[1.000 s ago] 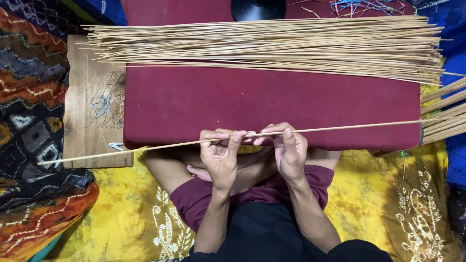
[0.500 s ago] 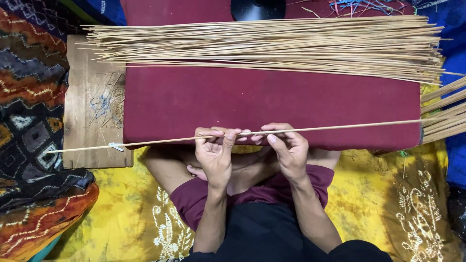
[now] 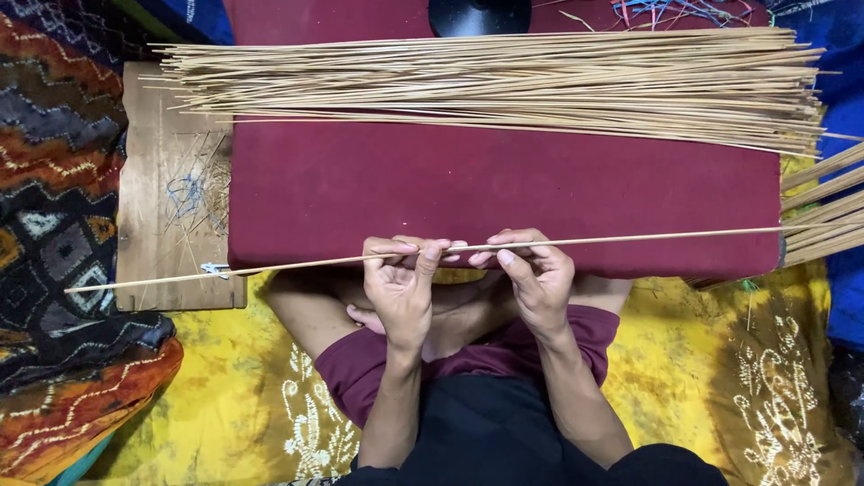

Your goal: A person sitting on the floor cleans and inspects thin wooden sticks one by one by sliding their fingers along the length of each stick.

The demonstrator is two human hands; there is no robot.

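My left hand (image 3: 402,286) and my right hand (image 3: 535,275) both pinch one long thin bamboo stick (image 3: 648,238) near its middle. The stick runs almost level from left of the wooden board to the right edge of the maroon cushion (image 3: 504,184), its left end slightly lower. A thick pile of similar sticks (image 3: 504,83) lies across the far part of the cushion. My hands are at the cushion's near edge, above my folded legs.
A wooden board (image 3: 157,193) with fibre scraps and a small metal clip (image 3: 214,268) lies left of the cushion. More sticks (image 3: 823,216) poke in from the right. A black round base (image 3: 477,16) stands at the top. Patterned cloths cover the floor.
The stick's left end rose, then dipped again and slid a little to the left. My fingers shifted slightly along the stick; both hands keep their hold.
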